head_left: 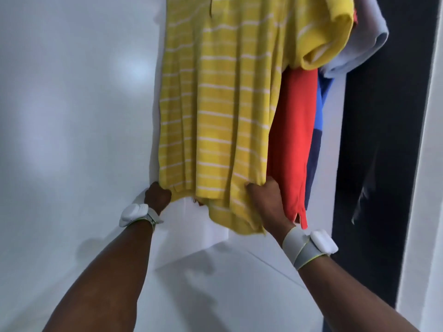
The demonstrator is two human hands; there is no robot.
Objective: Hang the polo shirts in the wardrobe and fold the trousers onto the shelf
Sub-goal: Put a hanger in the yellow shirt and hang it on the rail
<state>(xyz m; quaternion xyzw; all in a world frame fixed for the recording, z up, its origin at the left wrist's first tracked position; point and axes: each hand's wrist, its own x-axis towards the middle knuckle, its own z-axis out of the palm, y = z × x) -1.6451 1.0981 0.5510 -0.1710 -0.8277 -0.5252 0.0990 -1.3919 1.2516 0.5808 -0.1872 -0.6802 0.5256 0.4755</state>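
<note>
Both of the person's arms are reaching forward and upward, nearly straight, toward the bottom edge of a yellow polo shirt with thin white stripes. The shirt is hanging full length in front of a white wardrobe panel; its top runs out of view, so what it is hanging from cannot be told.

The left hand is gripping the hem at the shirt's lower left corner, fingers curled tight into a fist round the cloth, knuckles facing the onlooker. The right hand is pinching the hem at the lower right, thumb lying on the front of the fabric and fingers tucked behind it. Between the two hands the hem is sagging in a loose fold.

Each wrist is carrying a white device on a grey strap: left wristband, right wristband.

Just beside the yellow shirt, on its right and touching it, a red shirt is hanging, with a blue garment behind that. A dark opening is showing further right.
</note>
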